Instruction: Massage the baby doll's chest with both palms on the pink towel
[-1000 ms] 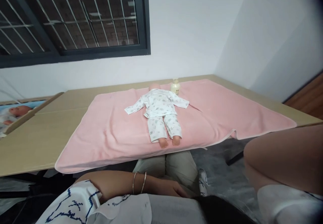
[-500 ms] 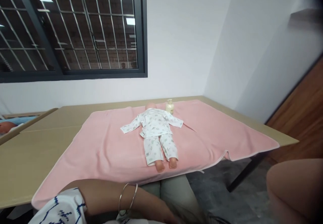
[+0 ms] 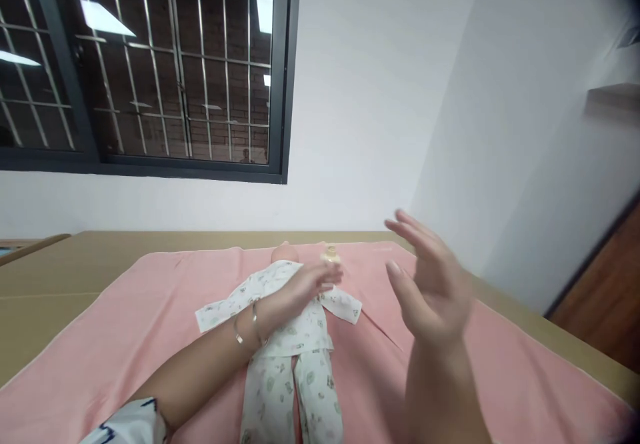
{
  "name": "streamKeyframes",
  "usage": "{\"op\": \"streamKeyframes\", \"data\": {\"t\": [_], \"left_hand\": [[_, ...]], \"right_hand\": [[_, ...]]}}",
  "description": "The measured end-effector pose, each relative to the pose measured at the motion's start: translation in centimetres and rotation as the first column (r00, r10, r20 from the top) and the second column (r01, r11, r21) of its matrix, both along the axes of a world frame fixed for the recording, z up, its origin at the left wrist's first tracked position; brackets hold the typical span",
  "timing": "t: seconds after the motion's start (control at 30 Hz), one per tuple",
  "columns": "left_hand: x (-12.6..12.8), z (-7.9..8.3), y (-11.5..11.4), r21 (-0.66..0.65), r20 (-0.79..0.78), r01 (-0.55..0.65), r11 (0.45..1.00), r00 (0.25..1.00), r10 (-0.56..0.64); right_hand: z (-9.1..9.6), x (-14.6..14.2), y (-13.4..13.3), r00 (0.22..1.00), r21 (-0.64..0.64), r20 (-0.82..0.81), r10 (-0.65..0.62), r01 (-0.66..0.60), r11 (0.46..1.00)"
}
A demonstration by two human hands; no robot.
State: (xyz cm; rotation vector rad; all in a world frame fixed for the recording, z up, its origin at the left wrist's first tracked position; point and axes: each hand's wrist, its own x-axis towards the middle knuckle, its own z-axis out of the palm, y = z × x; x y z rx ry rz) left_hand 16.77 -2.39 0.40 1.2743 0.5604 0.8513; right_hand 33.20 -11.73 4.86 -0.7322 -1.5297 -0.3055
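A baby doll (image 3: 287, 357) in white patterned pyjamas lies face up on a pink blanket (image 3: 150, 311) spread over a wooden table (image 3: 60, 271). My left hand (image 3: 305, 287), with two thin bangles at the wrist, reaches over the doll's chest with fingers stretched out, holding nothing. My right hand (image 3: 430, 277) is raised in the air to the right of the doll, fingers spread and empty. A small cream bottle (image 3: 330, 253) stands beside the doll's head, mostly hidden behind my left fingertips.
A dark-framed window with bars (image 3: 145, 71) sits in the white wall behind the table. The right wall meets it in a corner, with a small shelf (image 3: 613, 94) high up. A wooden door edge (image 3: 605, 311) shows at the far right.
Both hands rose from my lap to above the table. My left hand now reaches over the doll's chest, my right hand lifted open beside it. The view moved closer and tilted up.
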Motion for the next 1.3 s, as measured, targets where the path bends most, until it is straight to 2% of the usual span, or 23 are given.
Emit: {"op": "streamKeyframes", "data": {"t": [0.03,0.1,0.13,0.2,0.27,0.33,0.4,0.5,0.63,0.7,0.8,0.9,1.0,1.2,1.23,1.3], "left_hand": [[1.4,0.1,2.4,-0.169,0.133,-0.080,0.982,0.986,0.103],[3.8,-0.1,6.7,-0.455,0.262,-0.159,0.876,0.916,0.302],[4.6,-0.2,8.4,-0.527,0.290,-0.163,0.834,0.888,0.358],[5.6,-0.5,10.9,-0.581,0.298,-0.170,0.796,0.866,0.402],[5.9,-0.8,12.1,-0.589,0.285,-0.184,0.787,0.864,0.416],[5.9,-1.1,12.6,-0.602,0.266,-0.207,0.771,0.859,0.438],[5.8,-1.3,12.7,-0.609,0.254,-0.221,0.762,0.855,0.452],[5.7,-1.5,12.5,-0.615,0.249,-0.221,0.757,0.856,0.452],[4.8,-2.3,11.6,-0.628,0.237,-0.185,0.756,0.880,0.412],[3.7,-2.7,10.7,-0.635,0.216,-0.168,0.754,0.899,0.382],[1.2,-2.8,8.8,-0.636,0.172,-0.155,0.756,0.927,0.334],[-1.5,-2.0,6.9,-0.620,0.191,-0.109,0.777,0.940,0.284],[-3.8,-0.7,5.5,-0.602,0.246,-0.068,0.796,0.932,0.266],[-6.7,1.2,3.8,-0.550,0.291,-0.109,0.828,0.904,0.313],[-6.9,1.4,3.4,-0.550,0.286,-0.143,0.823,0.893,0.346],[-7.0,1.8,2.8,-0.565,0.261,-0.221,0.795,0.866,0.426]], "right_hand": [[-0.4,0.5,2.8,0.999,-0.061,-0.041,0.022,-0.024,0.998],[-1.6,1.7,8.3,0.988,-0.270,-0.155,-0.028,-0.015,0.963],[-2.3,2.3,10.7,0.983,-0.393,-0.163,-0.085,0.015,0.919],[-3.8,3.0,14.7,0.991,-0.628,-0.026,-0.130,0.085,0.774],[-5.1,3.0,17.2,0.978,-0.730,0.165,-0.127,0.208,0.651],[-6.1,2.4,18.5,0.931,-0.739,0.356,-0.078,0.332,0.587],[-6.8,1.4,18.9,0.875,-0.719,0.484,-0.024,0.414,0.558],[-7.5,0.1,18.8,0.826,-0.705,0.564,0.004,0.479,0.522],[-8.0,-0.9,18.3,0.711,-0.635,0.704,0.005,0.626,0.453],[-8.1,-1.0,18.2,0.677,-0.620,0.735,0.036,0.650,0.439],[-7.8,-1.0,18.2,0.680,-0.613,0.732,0.021,0.646,0.454],[-7.6,-0.9,18.3,0.701,-0.600,0.712,-0.036,0.635,0.487],[-7.5,-0.7,18.4,0.720,-0.611,0.693,-0.035,0.613,0.501],[-6.7,-1.1,17.6,0.816,-0.702,0.575,-0.054,0.526,0.480],[-6.4,-1.7,17.1,0.834,-0.710,0.547,-0.069,0.506,0.489],[-6.0,-3.5,15.9,0.869,-0.708,0.489,-0.074,0.445,0.548]]}}
